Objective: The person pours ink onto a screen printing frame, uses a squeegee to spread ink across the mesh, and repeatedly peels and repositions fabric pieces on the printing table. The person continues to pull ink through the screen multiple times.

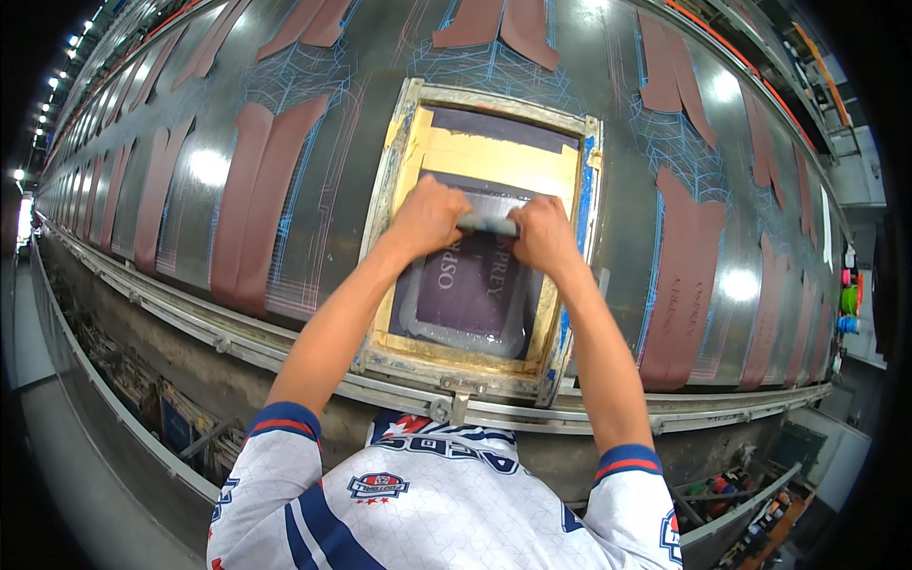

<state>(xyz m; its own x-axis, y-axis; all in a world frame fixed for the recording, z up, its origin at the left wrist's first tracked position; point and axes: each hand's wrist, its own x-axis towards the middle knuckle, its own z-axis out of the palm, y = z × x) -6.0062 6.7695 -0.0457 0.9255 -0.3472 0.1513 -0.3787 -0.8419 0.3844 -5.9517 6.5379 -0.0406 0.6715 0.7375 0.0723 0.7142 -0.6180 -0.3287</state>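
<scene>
A screen-printing frame (503,101) lies flat on the long dark printing table (351,152) right in front of me. Its worn wooden sides carry blue paint marks, and yellow tape (499,157) borders the dark mesh (465,304), where pale lettering shows. Across the upper half of the mesh stands a squeegee (487,224) with a greyish handle. My left hand (429,218) grips the handle's left end, while my right hand (547,236) is closed round its right end. Wet, clear-looking ink glistens on the mesh around and below the squeegee; the blade's lower edge is hidden.
Maroon cut panels (261,199) lie in rows on both sides, and some panels (676,285) at the right bear dark printed lettering. Blue and pink guide lines mark the table. A metal rail (256,347) with clamps runs along the near edge. Shelves of clutter sit below.
</scene>
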